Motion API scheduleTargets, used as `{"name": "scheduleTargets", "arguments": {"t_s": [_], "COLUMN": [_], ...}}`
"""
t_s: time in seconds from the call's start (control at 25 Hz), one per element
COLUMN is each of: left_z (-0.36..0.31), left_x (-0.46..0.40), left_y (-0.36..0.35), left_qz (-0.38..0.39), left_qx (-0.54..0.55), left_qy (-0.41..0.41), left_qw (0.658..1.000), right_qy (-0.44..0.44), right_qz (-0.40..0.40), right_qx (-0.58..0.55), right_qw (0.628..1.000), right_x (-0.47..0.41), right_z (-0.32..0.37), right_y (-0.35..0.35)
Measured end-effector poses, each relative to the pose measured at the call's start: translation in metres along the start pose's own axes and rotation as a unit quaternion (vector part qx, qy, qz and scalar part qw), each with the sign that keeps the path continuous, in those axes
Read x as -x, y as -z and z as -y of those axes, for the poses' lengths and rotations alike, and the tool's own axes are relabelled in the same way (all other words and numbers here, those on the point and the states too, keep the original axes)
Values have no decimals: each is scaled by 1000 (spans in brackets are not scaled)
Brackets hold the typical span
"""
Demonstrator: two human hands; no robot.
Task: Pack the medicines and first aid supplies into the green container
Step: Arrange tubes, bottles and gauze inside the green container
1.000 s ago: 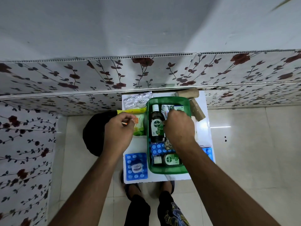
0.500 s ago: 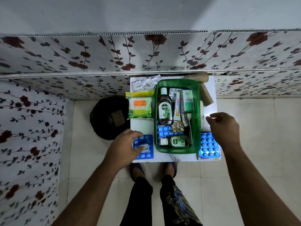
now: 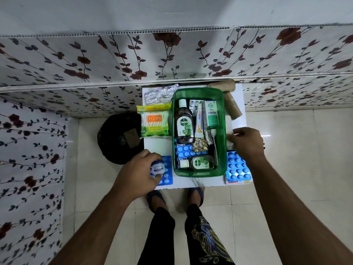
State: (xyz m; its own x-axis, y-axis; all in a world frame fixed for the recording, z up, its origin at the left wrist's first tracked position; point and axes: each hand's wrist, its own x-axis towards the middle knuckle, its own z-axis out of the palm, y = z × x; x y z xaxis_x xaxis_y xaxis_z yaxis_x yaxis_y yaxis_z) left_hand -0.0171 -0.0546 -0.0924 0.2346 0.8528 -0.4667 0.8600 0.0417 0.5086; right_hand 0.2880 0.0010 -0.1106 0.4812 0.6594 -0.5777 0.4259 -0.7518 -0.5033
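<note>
Midway through packing: the green container [image 3: 198, 93], frame centre, already holds bottles and tubes as our left hand [image 3: 141, 173] grips a small jar [image 3: 157, 167]; our right hand [image 3: 246, 142] pinches something white; swabs [image 3: 155, 122] remain outside.

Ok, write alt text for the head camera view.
A green plastic container on a small white table holds Dettol bottles, tubes and blue blister packs. The left hand grips a small white jar; the right hand pinches something white beside the container.
</note>
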Motion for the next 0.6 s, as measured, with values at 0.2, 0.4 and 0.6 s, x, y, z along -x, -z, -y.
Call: {"name": "scheduleTargets", "arguments": {"t_s": [0.2,0.4,0.6], "left_z": [-58,-123,-130], "left_x": [-7,-73,-95], "left_y": [50,21,-6], "left_qz": [-151,-51,-3], "left_qx": [31,-95,-118], "left_qy": [-67,-105,-99], "left_qw": [986,989,988], "right_qy": [14,39,51], "right_qz": [-24,-43,-41], "right_qx": [-42,-109,-107], "right_qw": [999,992,992], "right_x": [19,33,38], "right_z": [0,18,33], "right_y": [30,52,62]}}
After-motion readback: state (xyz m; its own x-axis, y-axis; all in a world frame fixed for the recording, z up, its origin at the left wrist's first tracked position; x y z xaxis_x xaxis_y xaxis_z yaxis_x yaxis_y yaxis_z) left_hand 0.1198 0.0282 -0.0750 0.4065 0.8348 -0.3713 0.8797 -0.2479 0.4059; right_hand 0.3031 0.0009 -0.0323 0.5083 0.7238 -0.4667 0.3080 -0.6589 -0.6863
